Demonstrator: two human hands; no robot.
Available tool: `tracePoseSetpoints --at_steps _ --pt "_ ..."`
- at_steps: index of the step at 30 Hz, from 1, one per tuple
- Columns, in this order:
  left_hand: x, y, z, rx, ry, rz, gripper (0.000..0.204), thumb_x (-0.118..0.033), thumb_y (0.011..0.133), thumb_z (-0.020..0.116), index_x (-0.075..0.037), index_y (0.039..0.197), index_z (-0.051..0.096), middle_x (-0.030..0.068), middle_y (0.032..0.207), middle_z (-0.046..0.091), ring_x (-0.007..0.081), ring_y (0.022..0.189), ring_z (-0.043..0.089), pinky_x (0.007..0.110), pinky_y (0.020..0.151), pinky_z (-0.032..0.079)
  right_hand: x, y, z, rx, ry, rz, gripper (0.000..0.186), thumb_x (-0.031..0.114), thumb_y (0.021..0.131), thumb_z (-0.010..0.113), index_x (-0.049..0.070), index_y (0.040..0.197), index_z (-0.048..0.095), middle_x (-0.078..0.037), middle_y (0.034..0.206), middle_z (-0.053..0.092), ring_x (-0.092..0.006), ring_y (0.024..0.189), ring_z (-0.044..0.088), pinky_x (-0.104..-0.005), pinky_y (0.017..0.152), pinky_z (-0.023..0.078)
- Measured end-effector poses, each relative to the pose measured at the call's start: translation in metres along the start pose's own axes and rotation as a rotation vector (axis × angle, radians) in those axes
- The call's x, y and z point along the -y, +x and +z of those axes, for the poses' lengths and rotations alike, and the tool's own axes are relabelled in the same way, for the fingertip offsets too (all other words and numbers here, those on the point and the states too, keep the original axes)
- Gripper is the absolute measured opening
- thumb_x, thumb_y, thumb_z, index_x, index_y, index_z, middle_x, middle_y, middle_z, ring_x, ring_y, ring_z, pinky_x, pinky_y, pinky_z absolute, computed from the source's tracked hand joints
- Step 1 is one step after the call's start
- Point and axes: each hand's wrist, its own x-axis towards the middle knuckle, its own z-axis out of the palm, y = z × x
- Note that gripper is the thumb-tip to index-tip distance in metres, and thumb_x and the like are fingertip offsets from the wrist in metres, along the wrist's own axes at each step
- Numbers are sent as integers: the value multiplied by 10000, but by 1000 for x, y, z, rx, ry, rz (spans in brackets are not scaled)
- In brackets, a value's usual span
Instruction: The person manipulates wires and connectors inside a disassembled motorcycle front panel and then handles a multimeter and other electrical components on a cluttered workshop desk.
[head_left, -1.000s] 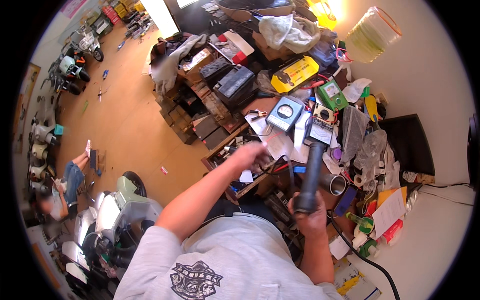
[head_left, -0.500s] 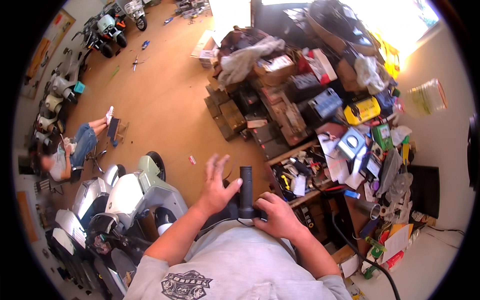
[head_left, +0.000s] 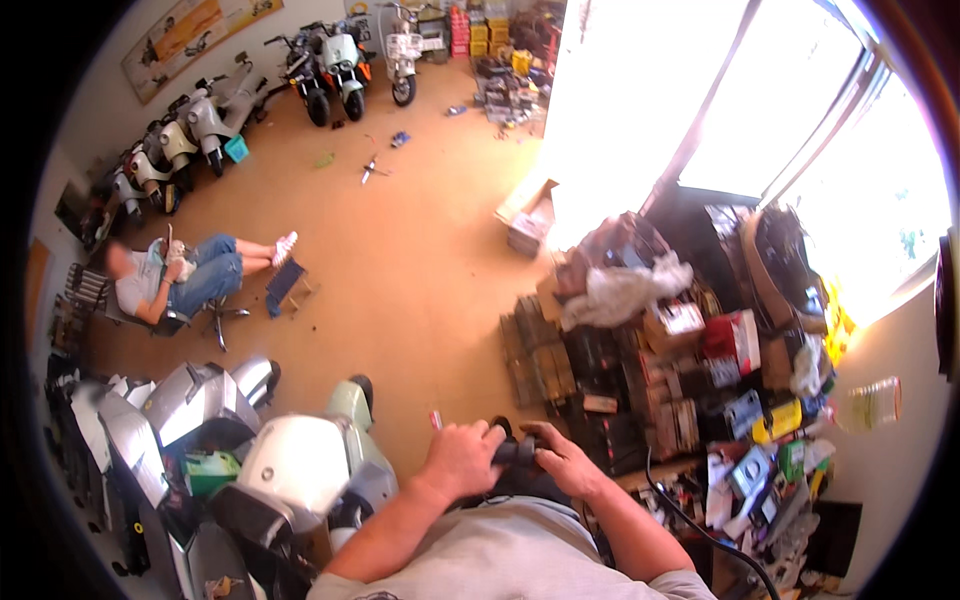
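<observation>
In front of my body, at the lower middle, I hold a black handlebar grip (head_left: pixel 516 453) between my two hands. My left hand (head_left: pixel 458 460) is closed around its left part, with the fingers curled over the top. At the other end my right hand (head_left: pixel 567 461) is closed, thumb and fingers pressed on the grip. My palms hide much of it, so only its short middle section shows.
A white and pale green scooter (head_left: pixel 297 462) stands close on my left. Battery packs (head_left: pixel 545 350) and a cluttered workbench (head_left: pixel 735 480) are on the right. Further left a person (head_left: pixel 190 275) reclines on a chair, feet on a small stool (head_left: pixel 287 283). A black cable (head_left: pixel 690 520) hangs by my right arm.
The view has swung up toward the room. My left hand, earlier spread beside the upright grip, has closed on it. The grip now lies more sideways, with my right hand still at it.
</observation>
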Motion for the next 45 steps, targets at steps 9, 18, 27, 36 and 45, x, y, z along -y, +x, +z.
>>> tracePoseSetpoints --at_steps 9,18,27,36,45 --pt "187 106 -37 117 -12 -301 370 -393 773 859 -147 967 662 75 905 712 340 783 742 496 693 604 70 253 -12 203 50 86 438 240 1007 596 -23 1357 564 -116 1066 667 -154 875 660 -331 834 554" --pt "369 228 -183 218 -298 -631 472 -516 791 824 -123 1038 738 134 934 759 384 899 743 490 794 597 295 515 -13 651 -467 -220 697 508 931 790 18 1360 543 -242 1206 709 -360 1130 704 -438 983 546" --pt "586 428 -196 -302 -218 -532 462 -351 829 855 -48 1117 659 214 1016 727 420 968 723 499 886 578 385 803 -43 409 -329 -402 586 289 957 818 34 1413 554 -136 961 735 -238 925 735 -414 840 576" --pt "833 691 -335 -238 -2115 -700 179 -156 908 710 -102 1011 574 12 812 572 158 707 594 363 754 514 518 1001 -218 17 -82 -117 266 199 1098 558 -11 1222 663 -84 959 699 -163 876 635 -349 811 532" --pt "960 931 -325 -212 -2172 -886 133 -169 931 717 -126 987 605 -5 832 618 159 741 628 379 768 527 542 1200 -407 224 1069 37 430 65 1051 470 37 1474 545 -80 988 652 -142 779 555 -322 795 539"
